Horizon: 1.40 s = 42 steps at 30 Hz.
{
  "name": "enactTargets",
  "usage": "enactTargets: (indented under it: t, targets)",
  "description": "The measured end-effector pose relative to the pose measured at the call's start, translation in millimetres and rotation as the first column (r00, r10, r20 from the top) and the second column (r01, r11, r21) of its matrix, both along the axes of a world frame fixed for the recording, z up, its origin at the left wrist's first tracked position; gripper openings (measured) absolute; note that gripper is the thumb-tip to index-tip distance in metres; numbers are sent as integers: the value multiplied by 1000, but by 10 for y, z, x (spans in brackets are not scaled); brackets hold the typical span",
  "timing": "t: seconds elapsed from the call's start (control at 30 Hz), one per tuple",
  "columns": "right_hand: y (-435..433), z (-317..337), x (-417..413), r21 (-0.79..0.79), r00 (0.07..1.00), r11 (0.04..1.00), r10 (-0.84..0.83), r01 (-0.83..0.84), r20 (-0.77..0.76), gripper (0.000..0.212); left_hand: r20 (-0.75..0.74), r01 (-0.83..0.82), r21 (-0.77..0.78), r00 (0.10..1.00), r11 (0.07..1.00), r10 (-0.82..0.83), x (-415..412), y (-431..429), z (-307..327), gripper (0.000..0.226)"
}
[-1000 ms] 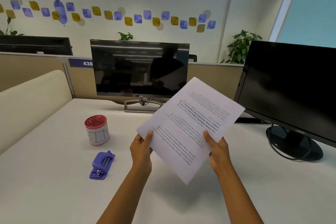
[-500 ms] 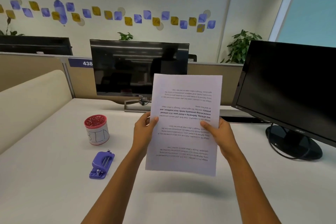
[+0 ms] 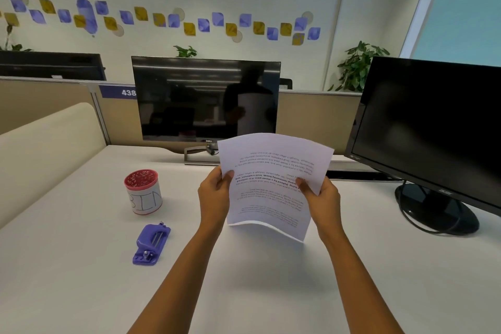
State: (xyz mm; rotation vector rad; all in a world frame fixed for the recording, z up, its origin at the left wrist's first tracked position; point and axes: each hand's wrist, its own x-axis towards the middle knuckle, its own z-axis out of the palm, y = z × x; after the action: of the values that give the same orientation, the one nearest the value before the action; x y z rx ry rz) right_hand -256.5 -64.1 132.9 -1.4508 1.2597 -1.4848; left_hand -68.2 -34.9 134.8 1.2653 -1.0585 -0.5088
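Landmark: red-topped cup (image 3: 143, 192), lettered "BIN", standing upright on the white table (image 3: 81, 287).

Printed paper (image 3: 273, 200): right of the cup, held up off the table with its shadow on the surface below. The printed face is turned toward you, and the lines read upside down from your side. The paper is bowed: the top edge arches and the bottom edge waves. One sheet or several, you cannot tell from here.

Left grip (image 3: 214, 195): grasping the paper's edge on the side nearer the cup. Your thumb lies on the printed face and the fingers are hidden behind it.

Right grip (image 3: 324, 199): grasping the opposite edge, the side away from the cup. Thumb on the front again, fingers behind. Both grips take the paper about halfway up its height. Your forearms are bare.

Purple tool (image 3: 151, 244): just in front of the cup, on your side of it. It lies flat on the table with two metal rods showing on top. It is close to the cup but not touching, and apart from the paper and both grips.

Centre monitor (image 3: 206, 100): behind the cup and to its right, screen dark, on a silver stand. The paper's top edge overlaps that stand in view.

Second monitor (image 3: 433, 122): far to the cup's right, beyond the paper, also dark. It sits on a round black base with a cable looped beside it.

Partition (image 3: 317, 119): behind the cup, carrying a plate marked "438".

Potted plant (image 3: 357, 68): beyond the partition, well back and right of the cup.
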Motion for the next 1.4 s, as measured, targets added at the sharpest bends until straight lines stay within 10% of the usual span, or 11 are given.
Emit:
enactTargets:
  t: [0.27,1.0,1.23,1.4]
  targets:
    - [-62,69,-96,55,997,996,77,-77,3,47,3,55,13,998,998,-55,102,-7,58,36]
    - [-102,-81,-264,99,996,992,78,-74,-40,25,-126,99,35,988,994,-94,61,56,71,13]
    - [-85,-263,-426,186,1000,982,26,-26,3,34,-708,98,-43,699,994,-100,194,106,184,21]
    - [-64,-296,-358,263,889,932,113,-250,443,38,-865,163,-74,481,984,-145,164,98,106,33]
